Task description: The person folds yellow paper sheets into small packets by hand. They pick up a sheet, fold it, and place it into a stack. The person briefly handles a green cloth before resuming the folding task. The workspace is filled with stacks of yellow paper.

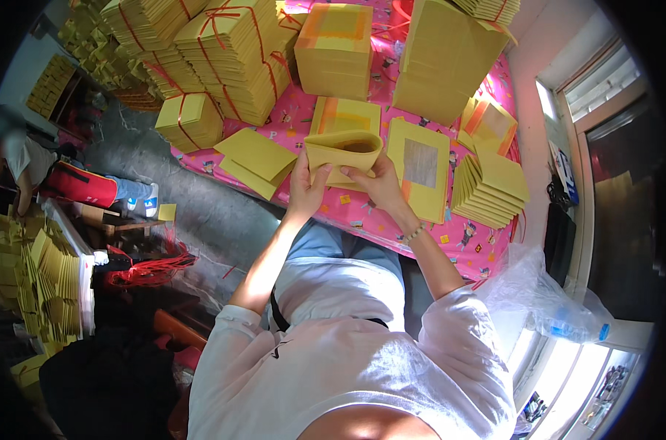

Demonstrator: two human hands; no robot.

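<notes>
1. We see both hands raised over the near edge of the counter (391,220), which is covered with a pink patterned cloth.
2. The left hand (306,185) pinches the left end of a folded stack of yellow paper (344,150), thumb on the near face, fingers behind.
3. The right hand (377,183) pinches the right end of the same stack in like manner; a bead bracelet (415,234) sits on that wrist.
4. The stack is bent into a pouch shape, its top edge open in an oval, held just above the cloth and apart from it, as far as we can tell.
5. Just behind the held stack lies a flat yellow pile with an orange border (345,115); to its right, a yellow pile with a grey foil square (419,167).
6. Left of the hands, loose yellow sheets (256,160) lie at the counter edge.
7. Right of the hands, a fanned row of folded yellow bundles (490,187).
8. At the far side, tall yellow stacks tied with red string (230,51).
9. On the floor at left: another person (24,158), seated, and a tangle of red string (153,265).
10. At lower right, a clear plastic bag (546,297).
</notes>
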